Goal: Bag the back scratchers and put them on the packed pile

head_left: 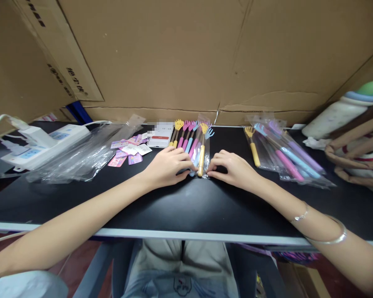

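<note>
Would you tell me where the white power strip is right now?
In the head view, the white power strip lies at the table's far left, beside the empty clear plastic bags, left of the left hand.

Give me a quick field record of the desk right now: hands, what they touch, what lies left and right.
left hand: on near end of scratcher pack
right hand: fingertips at the pack's near right edge
pack: clear bag of coloured scratchers, flat on table
left of pack: phone, cards, empty bags, power strip
right of pack: second pack, bottle

Black table (186,207): scratcher packs (194,142), (282,153), clear bags (81,155), cards (127,151), power strip (46,145), bottle (338,114).
</note>
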Tool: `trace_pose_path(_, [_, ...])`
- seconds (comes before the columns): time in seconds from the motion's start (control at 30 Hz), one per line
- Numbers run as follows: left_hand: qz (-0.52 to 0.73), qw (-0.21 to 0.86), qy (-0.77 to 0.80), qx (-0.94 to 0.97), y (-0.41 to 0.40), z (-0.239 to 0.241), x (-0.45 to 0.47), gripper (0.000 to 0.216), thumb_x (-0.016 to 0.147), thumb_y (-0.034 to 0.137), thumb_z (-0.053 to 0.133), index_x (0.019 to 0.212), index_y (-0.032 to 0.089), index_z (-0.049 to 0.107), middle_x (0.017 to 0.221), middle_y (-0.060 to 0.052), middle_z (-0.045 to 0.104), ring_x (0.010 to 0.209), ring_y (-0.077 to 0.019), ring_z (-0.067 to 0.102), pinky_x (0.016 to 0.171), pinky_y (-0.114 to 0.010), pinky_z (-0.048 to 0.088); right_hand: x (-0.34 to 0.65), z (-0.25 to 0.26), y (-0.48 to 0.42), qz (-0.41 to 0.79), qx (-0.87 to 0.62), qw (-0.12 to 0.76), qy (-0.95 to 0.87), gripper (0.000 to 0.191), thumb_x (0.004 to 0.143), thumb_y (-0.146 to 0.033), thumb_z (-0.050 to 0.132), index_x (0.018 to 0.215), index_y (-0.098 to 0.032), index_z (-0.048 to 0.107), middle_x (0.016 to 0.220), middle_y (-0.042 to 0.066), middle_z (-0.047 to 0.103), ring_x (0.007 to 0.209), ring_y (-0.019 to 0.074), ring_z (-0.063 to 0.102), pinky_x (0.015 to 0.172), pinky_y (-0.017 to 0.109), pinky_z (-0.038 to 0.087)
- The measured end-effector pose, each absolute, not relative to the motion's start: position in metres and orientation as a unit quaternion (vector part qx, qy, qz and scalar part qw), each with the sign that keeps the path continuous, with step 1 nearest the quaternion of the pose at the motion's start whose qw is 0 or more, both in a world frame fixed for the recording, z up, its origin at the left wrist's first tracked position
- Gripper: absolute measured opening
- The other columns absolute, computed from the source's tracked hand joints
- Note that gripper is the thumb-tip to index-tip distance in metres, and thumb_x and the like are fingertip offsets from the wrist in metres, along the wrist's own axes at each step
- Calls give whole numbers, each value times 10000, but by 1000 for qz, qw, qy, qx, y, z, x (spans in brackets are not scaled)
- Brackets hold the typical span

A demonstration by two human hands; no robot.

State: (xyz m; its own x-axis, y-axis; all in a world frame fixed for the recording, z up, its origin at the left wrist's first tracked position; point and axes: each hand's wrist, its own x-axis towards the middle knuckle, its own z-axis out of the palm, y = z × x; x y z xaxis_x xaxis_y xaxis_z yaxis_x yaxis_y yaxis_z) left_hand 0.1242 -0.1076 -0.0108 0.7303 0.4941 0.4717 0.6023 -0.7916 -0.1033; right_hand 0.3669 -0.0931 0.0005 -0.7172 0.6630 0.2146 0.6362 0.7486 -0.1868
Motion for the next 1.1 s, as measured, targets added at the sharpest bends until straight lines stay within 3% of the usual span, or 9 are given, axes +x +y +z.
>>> trace_pose_path(0.2, [-202, 140, -295, -923, -106, -11, 125, 139, 871, 217, 536, 926, 240, 661, 875, 2, 643, 854, -171, 534, 762, -298, 357, 366, -1, -93, 23, -362, 143, -921, 182, 842, -343, 608, 737, -196, 591, 757, 18, 589, 778, 178, 500, 650, 275, 368])
trace_pose_path(1.1, [-231, 133, -314, -911, -107, -16, 125, 173, 895, 226, 508, 983, 265, 651, 896, 18, 647, 861, -153, 546, 749, -281, 368, 368, 4, -95, -7, -330, 104, -938, 51, 875, -235, 554, 858, -209, 595, 835, 15, 630, 816, 173, 549, 670, 274, 378])
